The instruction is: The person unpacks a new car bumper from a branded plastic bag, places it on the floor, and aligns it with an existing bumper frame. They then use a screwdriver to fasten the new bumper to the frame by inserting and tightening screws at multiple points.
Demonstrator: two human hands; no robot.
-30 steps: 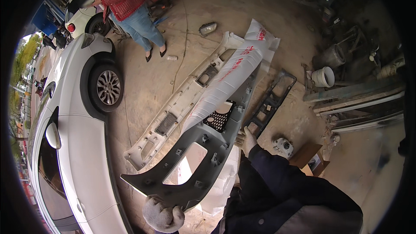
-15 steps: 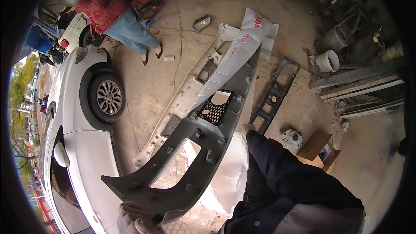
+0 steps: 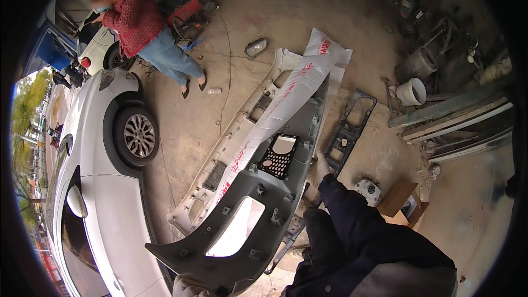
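Note:
A long grey bumper (image 3: pixel 231 242) lies diagonally in front of me, inner side with clips showing, with a black perforated bracket (image 3: pixel 278 168) and a white wrap (image 3: pixel 280 93) printed in red along its upper part. My gloved left hand (image 3: pixel 190 286) is closed on its near end, partly cut off by the lower edge. My gloved right hand (image 3: pixel 325 166) grips its right edge farther up. A pale bumper (image 3: pixel 184 220) lies on the floor beyond it, to the left. A dark slotted frame (image 3: pixel 352 126) lies to the right.
A white car (image 3: pixel 96 198) fills the left. A person in red (image 3: pixel 132 16) stands beyond it near tools. At right are a bucket (image 3: pixel 411 92), long boards (image 3: pixel 445 110), an open cardboard box (image 3: pixel 396 203) and a small white part (image 3: pixel 367 191) on the floor.
The grey bumper and my hands have shifted relative to the things on the floor, uncovering dark parts beneath its near half. The person in red has lowered their head and changed arm position.

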